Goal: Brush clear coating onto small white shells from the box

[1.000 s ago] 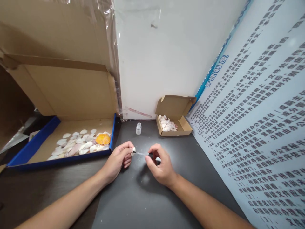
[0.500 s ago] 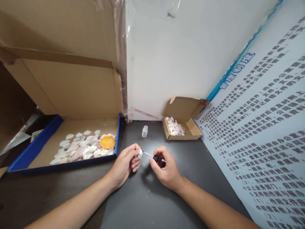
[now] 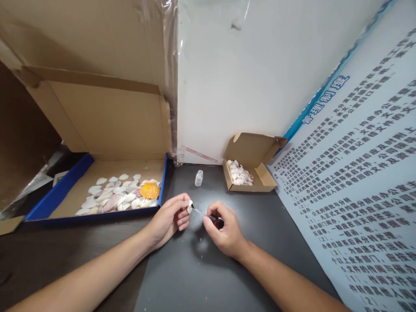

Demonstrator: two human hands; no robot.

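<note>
Between thumb and fingers, my left hand [image 3: 172, 216] pinches a small white seashell [image 3: 190, 207] above the dark table. My right hand [image 3: 224, 227] is closed around the black cap of a thin brush applicator [image 3: 199, 211]; the cap is mostly covered by my fingers. The applicator's dark tip meets the shell or lies right at its surface. Beyond both hands a small clear glass bottle [image 3: 199, 178] stands upright with its cap off.
To the left, an open blue-edged cardboard box [image 3: 125, 167] holds many pale shells and one orange scallop shell [image 3: 150, 190]. A smaller open box [image 3: 250, 187] with shells stands at the back right. A white panel [image 3: 227, 86] and a printed poster [image 3: 364, 182] border the table.
The brush tip has shifted from the shell's upper edge down onto or against its face. The black cap has become more hidden in my right hand. The camera view has shifted slightly.
</note>
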